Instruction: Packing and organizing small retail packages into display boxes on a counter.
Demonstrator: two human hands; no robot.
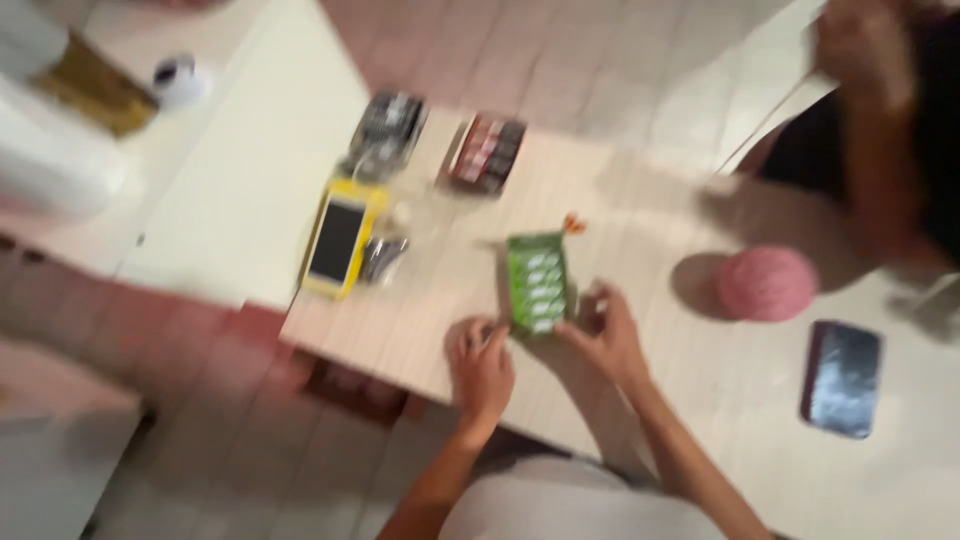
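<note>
Down at the bottom middle of the frame, your left hand [481, 368] rests on the near edge of the pale wooden tabletop [640, 400], fingers curled, right by the lower left corner of the green packet [538, 281]. It's pretty blurry, so I can't tell if that grip actually has hold of the packet or is just touching it. Your right hand [608, 335] is just right of it, fingers up against the packet's lower right edge; same deal, can't tell if that grip is closed on it.

The green packet lies flat at about the centre of the frame, between your two hands and a bit above them. A small orange thing [573, 223] sits at its top right corner.

Further right there's a pink ball of yarn [767, 283], and lower right a dark phone [842, 378]. Left of centre lies a yellow-cased phone [339, 243], with a shiny little item [383, 256] just beside it.

Further up you've got a dark tray [385, 132] and a reddish tray [487, 152] side by side. Upper right, another person's arm [880, 130] shows.
</note>
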